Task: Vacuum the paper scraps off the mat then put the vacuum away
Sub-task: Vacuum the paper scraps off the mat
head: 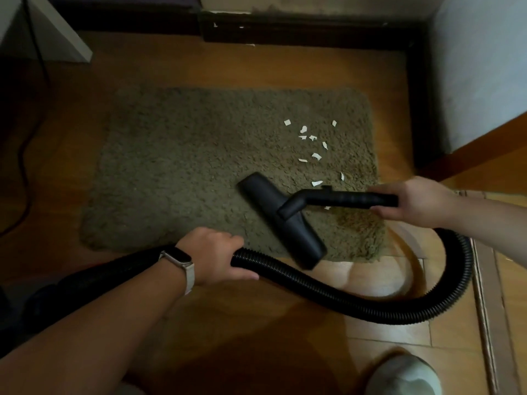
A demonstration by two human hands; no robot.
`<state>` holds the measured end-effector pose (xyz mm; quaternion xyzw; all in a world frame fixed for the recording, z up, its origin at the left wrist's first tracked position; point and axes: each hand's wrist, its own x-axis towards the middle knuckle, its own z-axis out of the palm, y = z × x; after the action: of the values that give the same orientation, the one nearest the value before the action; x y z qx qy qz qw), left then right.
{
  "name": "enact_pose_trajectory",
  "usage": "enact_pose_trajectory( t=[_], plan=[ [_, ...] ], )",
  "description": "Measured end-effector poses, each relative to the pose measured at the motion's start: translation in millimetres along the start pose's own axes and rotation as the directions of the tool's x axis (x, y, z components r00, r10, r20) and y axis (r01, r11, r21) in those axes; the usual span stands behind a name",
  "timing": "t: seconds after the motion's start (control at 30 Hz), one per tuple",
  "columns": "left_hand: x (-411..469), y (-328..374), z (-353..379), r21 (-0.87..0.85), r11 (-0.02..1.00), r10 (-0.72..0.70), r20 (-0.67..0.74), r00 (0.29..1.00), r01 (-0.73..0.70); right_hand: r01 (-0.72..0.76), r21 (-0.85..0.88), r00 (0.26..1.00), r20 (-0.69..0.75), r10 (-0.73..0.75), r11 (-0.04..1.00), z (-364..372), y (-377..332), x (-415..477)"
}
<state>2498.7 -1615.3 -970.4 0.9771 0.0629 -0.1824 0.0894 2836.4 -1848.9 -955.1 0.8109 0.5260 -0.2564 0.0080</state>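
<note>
The small white paper scraps (316, 156) lie scattered over the right half of the shaggy olive-green mat (185, 166). None looks gathered yet, so I judge the vacuuming has barely begun and putting the machine away is a long way off.

The black plastic floor head (282, 220) sits aslant on the mat's near right part. The closest scraps are just beside it, and one bit shows under the rigid black tube (350, 198). My right hand (413, 201) is wrapped round that tube's end. My left hand (214, 255), with a pale-strapped watch (178, 265) on the wrist, grips the black ribbed hose (342, 292).

The hose swings in a wide loop over the orange-brown wooden floor (256, 337) on my right, clear of the scraps. Behind my left forearm is a dark bulk, perhaps the vacuum's body, but it is too dim to tell.

A thin black cable (25, 155) trails down the far left, well apart from the mat. A white wall panel (479, 67) stands close to the mat's right edge and may cramp my strokes there.
</note>
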Motion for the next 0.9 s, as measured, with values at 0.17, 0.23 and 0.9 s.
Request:
enact_pose_trajectory(
  t=[0.17, 0.23, 0.9],
  plan=[
    [1, 1, -2, 0.016, 1.0, 0.001, 0.018, 1.0, -0.001, -0.122, 0.061, 0.991, -0.045, 0.125, 0.991, 3, 21, -16],
    [1, 1, -1, 0.014, 1.0, 0.013, 0.001, 1.0, -0.013, -0.127, 0.065, 0.991, -0.041, 0.129, 0.99, 3, 21, -16],
    [52, 34, 10, 0.094, 0.995, -0.051, 0.295, 0.954, 0.024, -0.383, 0.341, 0.897, -0.084, 0.434, 0.858, -15, 61, -64]
  ],
)
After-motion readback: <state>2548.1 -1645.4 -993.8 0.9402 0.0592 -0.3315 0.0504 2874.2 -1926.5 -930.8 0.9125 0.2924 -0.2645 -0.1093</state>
